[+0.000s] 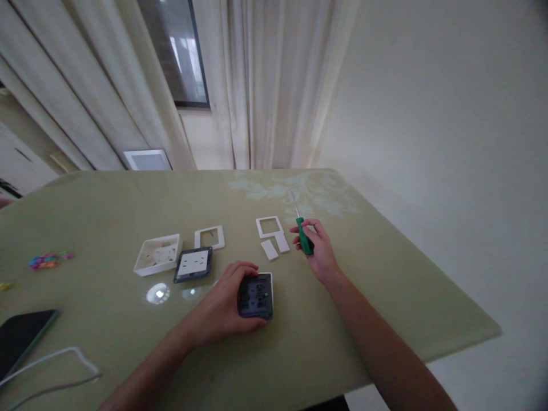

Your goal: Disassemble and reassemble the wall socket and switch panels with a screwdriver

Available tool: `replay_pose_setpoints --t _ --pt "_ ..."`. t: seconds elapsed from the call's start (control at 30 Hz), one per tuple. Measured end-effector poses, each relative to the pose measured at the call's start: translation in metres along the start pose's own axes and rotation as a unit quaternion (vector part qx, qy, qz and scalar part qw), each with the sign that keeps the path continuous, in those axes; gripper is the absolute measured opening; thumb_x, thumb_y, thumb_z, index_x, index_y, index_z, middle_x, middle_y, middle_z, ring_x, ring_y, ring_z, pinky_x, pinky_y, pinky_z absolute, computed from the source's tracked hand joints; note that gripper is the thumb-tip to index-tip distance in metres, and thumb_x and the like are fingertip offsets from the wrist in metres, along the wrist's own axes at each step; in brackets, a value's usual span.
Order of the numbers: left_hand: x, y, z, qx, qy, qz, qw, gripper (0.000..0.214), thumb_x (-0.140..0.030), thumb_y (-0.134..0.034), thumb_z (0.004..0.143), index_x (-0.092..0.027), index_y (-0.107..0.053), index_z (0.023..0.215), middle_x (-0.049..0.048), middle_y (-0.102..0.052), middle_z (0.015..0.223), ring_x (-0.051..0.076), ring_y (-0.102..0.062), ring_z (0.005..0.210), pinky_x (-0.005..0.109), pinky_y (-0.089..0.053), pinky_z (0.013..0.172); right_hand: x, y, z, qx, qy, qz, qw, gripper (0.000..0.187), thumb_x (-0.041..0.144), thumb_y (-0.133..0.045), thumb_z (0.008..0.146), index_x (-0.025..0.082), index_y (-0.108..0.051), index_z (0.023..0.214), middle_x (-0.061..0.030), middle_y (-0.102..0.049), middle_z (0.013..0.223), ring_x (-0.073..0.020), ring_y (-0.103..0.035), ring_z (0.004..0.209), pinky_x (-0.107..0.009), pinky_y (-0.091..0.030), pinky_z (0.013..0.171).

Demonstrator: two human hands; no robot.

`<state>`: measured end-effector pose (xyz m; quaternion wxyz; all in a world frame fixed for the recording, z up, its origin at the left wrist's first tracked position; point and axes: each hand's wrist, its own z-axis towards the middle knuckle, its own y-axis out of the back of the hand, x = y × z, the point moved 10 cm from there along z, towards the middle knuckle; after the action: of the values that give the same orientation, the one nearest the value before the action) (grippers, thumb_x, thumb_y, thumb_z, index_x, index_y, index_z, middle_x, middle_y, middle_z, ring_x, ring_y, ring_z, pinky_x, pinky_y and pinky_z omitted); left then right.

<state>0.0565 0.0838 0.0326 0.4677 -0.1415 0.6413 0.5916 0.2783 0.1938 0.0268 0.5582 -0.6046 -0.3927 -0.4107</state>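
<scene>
My left hand (pixel 234 302) grips a dark grey wall switch module (pixel 257 297) by its edges, near the front of the table. A white box edge shows behind and beside the module. My right hand (pixel 317 251) is closed round the green handle of a screwdriver (pixel 304 237), its metal shaft pointing away from me. Between the hands and farther back lie a white square frame (pixel 269 219) and two small white rocker plates (pixel 269 250). To the left are a socket panel (pixel 193 264), a white back box (pixel 154 269) and another white frame (pixel 220 235).
A pale green table (pixel 385 297) carries everything. At far left are small colourful pieces (pixel 43 261), a dark phone or tablet (pixel 25 337) and a white cable (pixel 64 350). Curtains (pixel 282 85) hang behind; a wall (pixel 449 142) runs along the right.
</scene>
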Motion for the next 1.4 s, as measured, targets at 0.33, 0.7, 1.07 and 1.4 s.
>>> replay_pose_setpoints --t 0.33,0.7,1.07,1.4 --pt "-0.002 0.011 0.001 -0.025 -0.015 0.038 0.999 0.069 -0.034 -0.092 0.073 -0.026 -0.056 0.132 0.0117 -0.061 0.135 0.036 -0.059 0.128 0.054 -0.052 0.109 -0.008 -0.04 -0.031 0.13 -0.07 0.094 0.985 0.037 0.048 -0.065 0.089 0.023 -0.078 0.113 -0.0094 -0.084 0.106 -0.016 -0.073 0.075 -0.025 -0.053 0.067" --pt "-0.013 0.033 -0.007 -0.155 -0.08 0.096 0.98 0.075 -0.046 -0.087 0.087 -0.028 -0.048 0.148 0.0134 -0.064 0.139 0.035 -0.066 0.125 0.052 -0.058 0.105 -0.022 -0.062 -0.046 0.197 -0.051 0.023 0.979 0.034 0.041 -0.088 0.084 0.028 -0.075 0.112 -0.0008 -0.069 0.107 -0.0171 -0.075 0.098 -0.028 -0.058 0.083" --pt "-0.031 0.026 -0.01 -0.221 -0.155 0.103 0.957 0.091 -0.05 -0.08 0.095 -0.034 -0.03 0.169 0.0163 -0.053 0.16 0.038 -0.055 0.146 0.056 -0.052 0.118 -0.051 -0.099 -0.083 0.291 -0.13 0.11 0.941 0.06 0.05 -0.098 0.074 0.03 -0.07 0.124 0.0001 -0.071 0.114 -0.016 -0.071 0.099 -0.025 -0.058 0.082" --pt "-0.018 0.019 0.019 -0.288 0.011 -0.278 0.916 0.055 -0.053 -0.059 0.107 -0.032 -0.054 0.158 0.0069 -0.047 0.171 0.03 -0.035 0.162 0.053 -0.022 0.136 -0.036 -0.089 -0.068 0.194 -0.084 0.139 0.967 0.06 0.065 -0.087 0.079 0.028 -0.065 0.121 -0.0028 -0.073 0.11 -0.0219 -0.072 0.095 -0.034 -0.06 0.079"
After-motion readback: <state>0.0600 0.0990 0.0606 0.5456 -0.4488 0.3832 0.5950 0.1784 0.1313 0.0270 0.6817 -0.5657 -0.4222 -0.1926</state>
